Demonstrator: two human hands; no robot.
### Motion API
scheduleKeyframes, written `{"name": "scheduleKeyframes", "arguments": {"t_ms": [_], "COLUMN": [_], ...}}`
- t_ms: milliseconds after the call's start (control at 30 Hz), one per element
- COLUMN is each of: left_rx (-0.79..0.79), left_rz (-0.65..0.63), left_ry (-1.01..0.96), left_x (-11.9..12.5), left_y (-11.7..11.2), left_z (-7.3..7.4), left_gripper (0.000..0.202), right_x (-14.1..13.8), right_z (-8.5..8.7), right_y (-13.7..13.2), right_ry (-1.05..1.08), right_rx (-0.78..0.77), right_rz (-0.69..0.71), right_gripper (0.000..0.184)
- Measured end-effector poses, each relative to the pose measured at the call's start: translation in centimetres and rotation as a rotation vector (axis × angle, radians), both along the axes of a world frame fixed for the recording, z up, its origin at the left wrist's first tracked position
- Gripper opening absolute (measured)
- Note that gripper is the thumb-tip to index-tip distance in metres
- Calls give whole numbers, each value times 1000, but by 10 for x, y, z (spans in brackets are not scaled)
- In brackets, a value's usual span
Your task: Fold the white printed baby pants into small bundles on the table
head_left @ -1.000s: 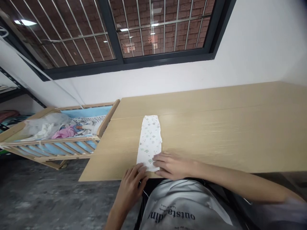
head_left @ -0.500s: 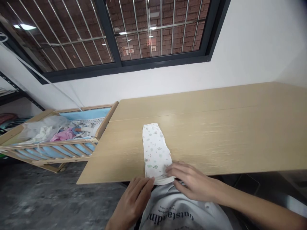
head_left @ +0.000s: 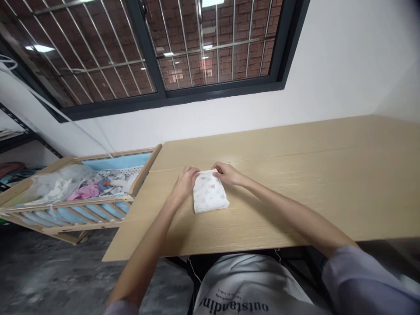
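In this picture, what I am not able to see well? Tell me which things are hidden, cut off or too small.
Head view only:
Far edge of the folded cloth garment: hidden by the left hand and right hand.
Lettering on the white shirt: cut off by the bottom edge.
Items in the wooden crib: too small, some under plastic.

From my end it's a barred window in a white wall, red brick outside (ceiling lights reflecting in the glass), plus a wooden crib on mottled grey floor.
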State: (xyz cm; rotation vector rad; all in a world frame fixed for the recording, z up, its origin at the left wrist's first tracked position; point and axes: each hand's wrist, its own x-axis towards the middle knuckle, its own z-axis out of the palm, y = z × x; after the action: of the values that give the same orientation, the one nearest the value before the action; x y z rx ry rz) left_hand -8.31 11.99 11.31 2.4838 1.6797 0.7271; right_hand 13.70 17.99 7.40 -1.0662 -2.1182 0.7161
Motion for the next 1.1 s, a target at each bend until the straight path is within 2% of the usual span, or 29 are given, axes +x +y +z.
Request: {"name": "scheduleKeyframes", "arguments": {"t_ms": [133, 200, 267, 367, 433, 500, 567, 667, 733, 800, 933, 1100], "left_rx": [-75, -100, -104, -73, -51, -24, 65, 118, 98, 102, 172, 165], "left_rz": [79, 119, 160, 215, 212, 167, 145, 172, 174, 169, 170, 194], "left_ry": [62, 95, 126, 168, 191, 213, 234, 256, 263, 258, 246, 276], "left_x": [7, 11, 15, 21, 24, 28, 32, 37, 38, 37, 32, 30], "left_y": [41, 49, 48, 23, -11, -52, -91, -126, -132, -132, -129, -130], "left_z": [-24, -33, -36, -34, -36, -43, -56, -79, -92, -102, -115, -121], "left_gripper": [27, 24, 23, 27, 35, 43, 50, 50, 41, 36, 42, 48], "right_x": [-15, -18, -18, -13, -11, -14, -22, -38, -47, -51, -50, -47], "right_z": [-29, -40, -46, -46, -39, -29, -22, -21, -29, -39, -55, -62], "right_y": [36, 43, 45, 40, 28, 10, -14, -47, -60, -63, -47, -7], "right_ry": [-126, -164, -175, -181, -178, -191, -230, -299, -324, -346, -453, -499], "right_rx": [-17, -31, -41, -40, 21, 138, 258, 340, 322, 275, 202, 169], "right_rz": [-100, -132, -138, -141, -136, -95, 59, 450, 620, 667, 624, 512], "right_gripper": [17, 19, 21, 28, 37, 46, 53, 57, 57, 58, 65, 71]}}
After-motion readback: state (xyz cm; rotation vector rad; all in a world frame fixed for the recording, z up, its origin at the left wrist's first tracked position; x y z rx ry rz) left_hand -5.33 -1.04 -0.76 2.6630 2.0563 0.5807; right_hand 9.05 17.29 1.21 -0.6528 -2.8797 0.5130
